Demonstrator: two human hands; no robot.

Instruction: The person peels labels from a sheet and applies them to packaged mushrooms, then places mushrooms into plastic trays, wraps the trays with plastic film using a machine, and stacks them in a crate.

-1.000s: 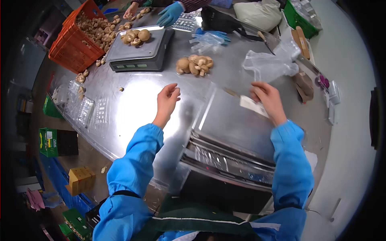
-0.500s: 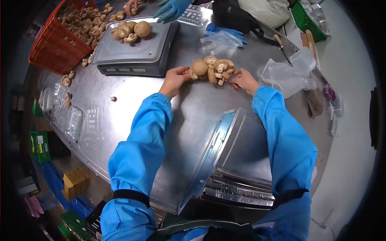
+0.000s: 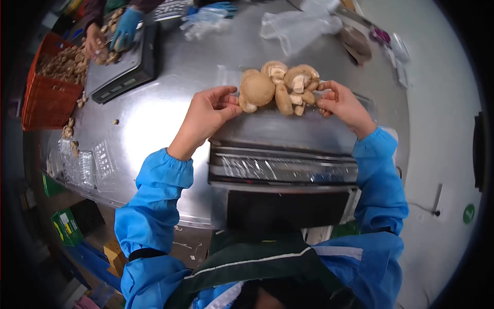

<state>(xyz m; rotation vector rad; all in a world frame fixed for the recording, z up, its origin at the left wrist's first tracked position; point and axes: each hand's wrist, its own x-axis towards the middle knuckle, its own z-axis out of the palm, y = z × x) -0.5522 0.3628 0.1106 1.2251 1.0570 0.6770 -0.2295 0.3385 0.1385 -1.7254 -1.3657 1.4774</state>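
A cluster of brown shiitake mushrooms (image 3: 257,89) is held between my two hands, over the metal top of a film wrapping machine (image 3: 288,164). The clear tray under them barely shows. My left hand (image 3: 213,110) grips the left end, thumb and fingers against the large round cap. At the right end my right hand (image 3: 342,105) pinches the edge, beside the smaller mushrooms with pale stems. Some caps face up and others lie stem side up. Just nearer to me than the mushrooms lies the machine's roll of clear film (image 3: 278,169).
At upper left, a co-worker's bare hand (image 3: 96,46) and gloved hand (image 3: 126,28) handle mushrooms on a scale (image 3: 123,72). An orange crate (image 3: 49,103) of mushrooms stands beside it. Clear trays (image 3: 85,167) lie at the left edge, plastic bags (image 3: 298,26) at the back.
Both my hands have brought the mushrooms closer to me, over the wrapping machine. My view has turned right. The co-worker's hands have come down to the mushrooms on the scale.
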